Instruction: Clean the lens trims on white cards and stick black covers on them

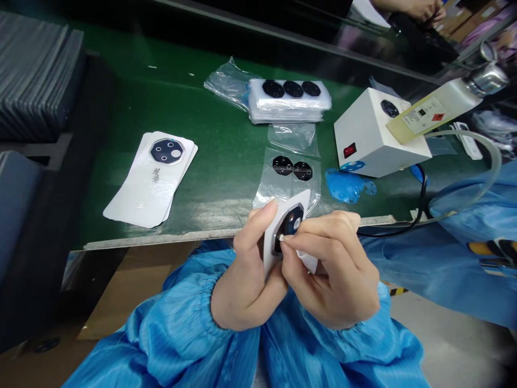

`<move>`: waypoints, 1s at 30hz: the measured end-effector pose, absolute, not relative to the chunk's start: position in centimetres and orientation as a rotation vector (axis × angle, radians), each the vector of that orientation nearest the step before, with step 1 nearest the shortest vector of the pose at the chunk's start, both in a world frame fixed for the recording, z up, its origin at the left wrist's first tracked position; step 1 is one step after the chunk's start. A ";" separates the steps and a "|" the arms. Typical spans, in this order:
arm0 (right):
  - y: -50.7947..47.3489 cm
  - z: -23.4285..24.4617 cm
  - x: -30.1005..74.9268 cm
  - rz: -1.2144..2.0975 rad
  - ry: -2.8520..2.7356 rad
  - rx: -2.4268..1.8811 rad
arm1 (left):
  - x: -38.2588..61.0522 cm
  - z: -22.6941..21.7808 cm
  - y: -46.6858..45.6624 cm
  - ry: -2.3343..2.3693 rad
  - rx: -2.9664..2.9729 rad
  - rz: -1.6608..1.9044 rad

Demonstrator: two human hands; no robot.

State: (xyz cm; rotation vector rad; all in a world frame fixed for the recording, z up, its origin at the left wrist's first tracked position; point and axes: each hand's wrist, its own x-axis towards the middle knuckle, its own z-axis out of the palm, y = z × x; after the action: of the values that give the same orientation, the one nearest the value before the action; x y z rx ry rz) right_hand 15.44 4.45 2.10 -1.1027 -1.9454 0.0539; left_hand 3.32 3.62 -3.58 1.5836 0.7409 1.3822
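Note:
My left hand (246,269) is wrapped round a white phone back cover (278,231) with a dark octagonal camera panel, held upright just in front of the bench edge. My right hand (333,269) is closed in a pinch, fingertips pressed against the camera panel (291,225) on that cover; what they pinch is too small to name. Both arms wear blue sleeves.
On the green bench (121,108) lie a stack of white back covers (151,178), a clear film with two black octagonal lenses (293,168), a bagged stack of lenses (288,99), a white box with a red switch (375,134) and blue film scraps (347,186). Another person's hand (420,8) is at the far top right.

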 end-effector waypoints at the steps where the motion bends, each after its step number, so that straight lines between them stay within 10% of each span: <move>1: 4.5 2.1 15.4 0.048 -1.945 -1.089 | 3.3 -3.6 3.7 0.730 1.603 1.390; 30: 5.2 3.9 17.5 0.185 -2.370 -0.975 | 1.2 -3.1 5.0 0.549 1.834 1.148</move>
State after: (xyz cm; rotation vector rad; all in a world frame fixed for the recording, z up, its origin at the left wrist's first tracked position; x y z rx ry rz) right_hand 17.52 5.25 3.89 -0.9747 -2.3697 0.1849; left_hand 1.19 5.02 -3.14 1.8336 0.5489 1.1484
